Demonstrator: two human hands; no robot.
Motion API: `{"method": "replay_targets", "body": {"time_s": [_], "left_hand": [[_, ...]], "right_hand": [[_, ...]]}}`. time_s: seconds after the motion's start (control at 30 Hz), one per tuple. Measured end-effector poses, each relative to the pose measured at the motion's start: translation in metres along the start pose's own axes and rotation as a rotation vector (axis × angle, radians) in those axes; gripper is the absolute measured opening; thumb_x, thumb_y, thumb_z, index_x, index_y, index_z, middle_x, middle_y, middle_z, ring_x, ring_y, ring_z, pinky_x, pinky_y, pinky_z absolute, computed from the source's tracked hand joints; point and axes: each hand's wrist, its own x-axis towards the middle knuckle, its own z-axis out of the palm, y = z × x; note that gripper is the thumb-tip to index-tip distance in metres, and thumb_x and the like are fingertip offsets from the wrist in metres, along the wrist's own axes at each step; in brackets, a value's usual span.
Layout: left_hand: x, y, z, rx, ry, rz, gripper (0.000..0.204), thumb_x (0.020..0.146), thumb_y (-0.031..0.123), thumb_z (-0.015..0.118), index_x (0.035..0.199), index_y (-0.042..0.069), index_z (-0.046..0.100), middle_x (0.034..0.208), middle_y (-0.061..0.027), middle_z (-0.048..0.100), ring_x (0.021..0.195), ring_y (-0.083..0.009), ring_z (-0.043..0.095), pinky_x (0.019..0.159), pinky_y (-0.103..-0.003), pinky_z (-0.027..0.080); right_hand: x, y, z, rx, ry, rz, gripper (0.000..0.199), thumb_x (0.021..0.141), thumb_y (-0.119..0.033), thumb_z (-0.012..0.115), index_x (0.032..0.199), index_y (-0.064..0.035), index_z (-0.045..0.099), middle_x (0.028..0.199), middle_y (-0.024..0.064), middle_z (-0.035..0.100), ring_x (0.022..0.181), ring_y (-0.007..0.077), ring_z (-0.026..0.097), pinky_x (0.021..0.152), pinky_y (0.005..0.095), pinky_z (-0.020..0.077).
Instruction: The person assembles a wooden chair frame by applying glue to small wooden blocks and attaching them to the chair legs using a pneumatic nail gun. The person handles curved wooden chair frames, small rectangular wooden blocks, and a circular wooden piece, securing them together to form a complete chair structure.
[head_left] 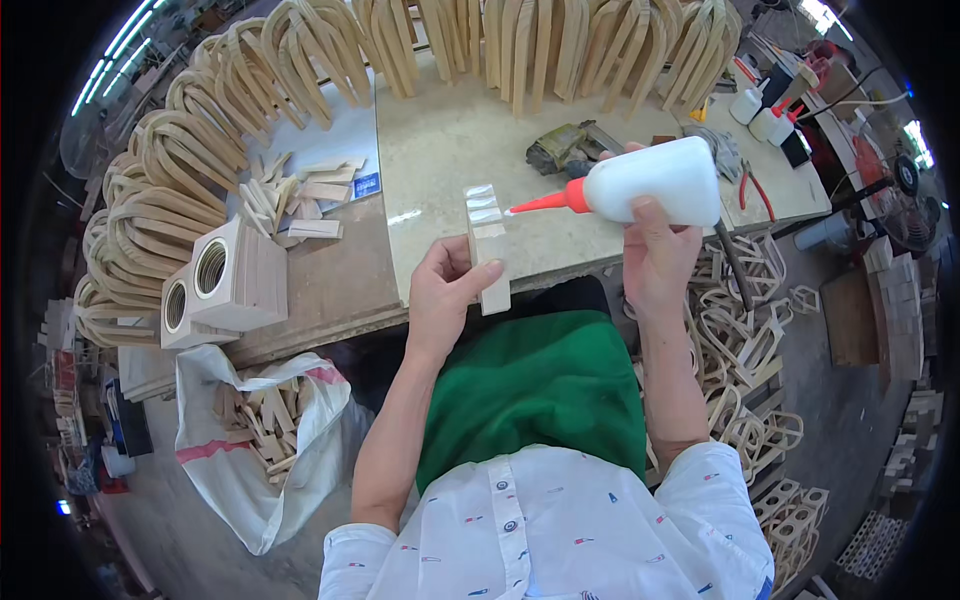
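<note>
Wooden pieces (490, 246) are sitting in the left hand (440, 295), showing over the near edge of the workbench (430, 140). Long axis is running away from the person, far end leaning slightly left. Left thumb is pressing on the upper face toward the near end, fingers curling round the left side, so pinching the wood. Right hand (662, 252) is wrapping thumb and fingers round a white bottle (665, 185); can't tell if it's squeezing. Key relation: red nozzle (548, 201) is pointing left, crossing the wood's axis nearly square, tip sitting beside the glossy white patches (482, 200) at the far end. Can't tell if tip is touching. Left hand is nearer, right hand lying off to the wood's right.
</note>
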Motion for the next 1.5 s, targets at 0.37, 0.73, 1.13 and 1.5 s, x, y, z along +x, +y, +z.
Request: {"method": "replay_targets", "body": {"time_s": [0.37,0.73,1.13,1.5], "left_hand": [[0.0,0.001,0.002,0.015,-0.02,0.011,0.037,0.08,0.015,0.075,0.109,-0.002,0.057,0.091,-0.0067,0.067,0.079,-0.0086,0.06,0.071,-0.024,0.048],[0.0,-0.004,-0.023,0.03,0.104,0.066,0.034,0.082,0.011,0.072,0.109,-0.003,0.057,0.093,-0.0063,0.065,0.081,-0.0095,0.06,0.073,-0.025,0.049],[0.027,0.129,-0.155,0.122,0.434,0.329,0.031,0.082,0.016,0.073,0.105,-0.001,0.061,0.093,-0.0067,0.065,0.083,-0.0121,0.061,0.073,-0.026,0.047],[0.174,0.264,-0.187,0.729,0.623,0.3,0.053,0.065,0.033,0.081,0.097,-0.007,0.068,0.094,-0.017,0.07,0.08,-0.0222,0.069,0.071,-0.034,0.055]], "right_hand": [[-0.007,0.007,0.014,0.138,0.002,0.064,0.057,0.087,-0.012,0.067,0.133,0.0014,0.039,0.128,0.019,0.052,0.114,0.0369,0.057,0.099,0.0487,0.0468],[-0.006,0.023,-0.009,0.114,0.121,0.052,0.046,0.083,0.001,0.066,0.126,0.0055,0.048,0.119,0.0146,0.06,0.109,0.026,0.06,0.097,0.0406,0.0478],[-0.022,0.049,-0.034,0.584,0.155,0.407,0.052,0.097,-0.028,0.055,0.138,-0.0041,0.034,0.129,0.0172,0.052,0.12,0.034,0.051,0.102,0.0467,0.0466],[-0.02,0.043,-0.022,0.546,0.174,0.431,0.053,0.097,-0.028,0.055,0.139,-0.005,0.034,0.131,0.0158,0.05,0.121,0.0334,0.051,0.1,0.0458,0.0487]]}}
